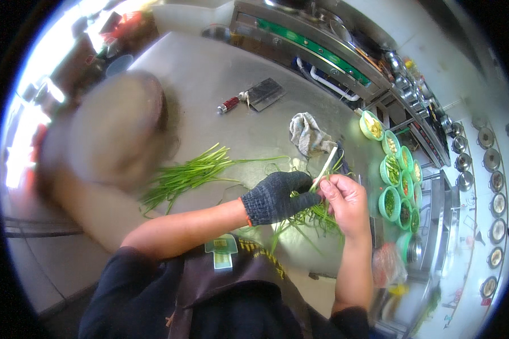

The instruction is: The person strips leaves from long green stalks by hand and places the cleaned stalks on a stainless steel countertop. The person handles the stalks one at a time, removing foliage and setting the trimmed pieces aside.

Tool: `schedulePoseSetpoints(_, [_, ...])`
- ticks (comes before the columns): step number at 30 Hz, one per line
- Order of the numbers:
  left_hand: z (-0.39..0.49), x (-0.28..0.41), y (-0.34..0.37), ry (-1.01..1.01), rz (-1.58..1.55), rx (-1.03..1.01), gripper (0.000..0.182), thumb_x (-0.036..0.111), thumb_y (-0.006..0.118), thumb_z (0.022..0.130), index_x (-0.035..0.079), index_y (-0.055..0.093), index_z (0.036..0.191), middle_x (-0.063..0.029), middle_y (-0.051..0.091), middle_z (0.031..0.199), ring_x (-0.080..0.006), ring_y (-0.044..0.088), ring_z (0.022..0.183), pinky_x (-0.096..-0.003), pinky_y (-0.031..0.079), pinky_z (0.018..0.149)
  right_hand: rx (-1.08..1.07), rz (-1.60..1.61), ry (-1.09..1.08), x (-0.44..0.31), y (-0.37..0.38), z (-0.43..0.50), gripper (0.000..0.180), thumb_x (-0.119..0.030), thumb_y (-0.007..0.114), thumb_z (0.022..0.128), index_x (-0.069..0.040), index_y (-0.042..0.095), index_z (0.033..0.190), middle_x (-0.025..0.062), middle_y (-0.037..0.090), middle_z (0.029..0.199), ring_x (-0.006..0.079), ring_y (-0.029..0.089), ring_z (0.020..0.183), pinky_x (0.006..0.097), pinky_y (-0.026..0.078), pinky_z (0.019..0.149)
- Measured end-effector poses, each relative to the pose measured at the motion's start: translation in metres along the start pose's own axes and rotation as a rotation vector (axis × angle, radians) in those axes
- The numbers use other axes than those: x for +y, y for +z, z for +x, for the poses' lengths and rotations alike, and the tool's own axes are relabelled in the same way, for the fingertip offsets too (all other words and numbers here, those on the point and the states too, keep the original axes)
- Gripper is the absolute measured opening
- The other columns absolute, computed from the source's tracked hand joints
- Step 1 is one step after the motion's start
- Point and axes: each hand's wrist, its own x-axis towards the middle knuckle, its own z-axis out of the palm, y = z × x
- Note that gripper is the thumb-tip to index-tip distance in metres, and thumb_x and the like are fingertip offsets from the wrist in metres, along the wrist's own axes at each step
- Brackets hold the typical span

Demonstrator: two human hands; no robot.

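My left hand (283, 196), in a dark knitted glove, is closed around the stems of a few green stalks. A white stalk end (329, 161) sticks up between my hands. My bare right hand (341, 197) pinches the same stalks between thumb and fingers, close beside the glove. Loose green leaves (314, 224) lie below and behind both hands. To the left, a bunch of thin green stalks (191, 173) rests on the metal worktable (199, 84). A crumpled cloth (307, 133) lies just beyond my hands. Farther away is a cleaver (265, 94) with a red handle.
A large round block (114, 127), blurred, stands at the left. Green bowls of cut ingredients (392, 169) line the right side. Beyond the table is a steel stove unit (314, 46). A plastic bag (388, 265) sits at the lower right.
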Motion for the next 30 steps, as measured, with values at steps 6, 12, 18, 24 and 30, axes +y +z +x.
schedulePoseSetpoints(6, [-0.004,-0.017,-0.014,-0.079,-0.286,-0.005,0.017,0.012,0.060,0.094,-0.003,0.065,0.100,-0.0106,0.069,0.077,-0.0134,0.065,0.071,-0.0306,0.053,0.067,0.130,-0.185,-0.140,-0.016,-0.050,-0.003,0.012,-0.013,0.063,0.093,-0.003,0.069,0.089,-0.0075,0.052,0.065,0.0008,0.039,0.057,0.0194,0.029,0.050])
schedulePoseSetpoints(12, [0.002,-0.014,-0.035,-0.261,-0.509,0.103,0.023,0.018,0.055,0.097,-0.003,0.065,0.099,-0.0089,0.071,0.089,-0.0152,0.065,0.085,-0.0304,0.050,0.084,0.322,-0.921,0.076,0.008,-0.069,0.018,0.079,-0.033,0.071,0.085,0.000,0.032,0.145,0.0249,0.037,0.147,0.0308,0.042,0.133,0.0400,0.037,0.108])
schedulePoseSetpoints(18, [0.007,-0.015,-0.042,-0.212,-0.607,0.299,0.026,0.022,0.052,0.099,-0.003,0.061,0.101,-0.0126,0.069,0.094,-0.0189,0.065,0.091,-0.0332,0.049,0.087,-0.323,0.337,-0.033,0.065,0.066,0.001,0.036,-0.025,0.047,0.102,0.003,0.054,0.125,0.0070,0.065,0.088,0.0143,0.060,0.083,0.0277,0.047,0.080])
schedulePoseSetpoints(24, [-0.002,-0.056,-0.076,-0.091,-1.009,0.475,0.021,0.021,0.053,0.096,0.001,0.055,0.102,-0.0114,0.063,0.086,-0.0294,0.064,0.089,-0.0432,0.050,0.088,-0.154,0.339,0.019,0.077,0.072,-0.014,0.027,-0.019,0.047,0.102,0.003,0.059,0.109,-0.0008,0.047,0.067,0.0068,0.039,0.059,0.0218,0.034,0.054])
schedulePoseSetpoints(30, [-0.010,-0.077,-0.077,-0.141,-1.513,0.450,0.014,0.020,0.053,0.095,0.006,0.054,0.097,-0.0058,0.056,0.075,-0.0276,0.057,0.079,-0.0488,0.044,0.093,0.009,0.115,-0.011,0.097,0.069,-0.023,0.017,-0.012,0.049,0.099,0.001,0.060,0.102,0.0004,0.050,0.070,0.0052,0.040,0.058,0.0219,0.033,0.051])
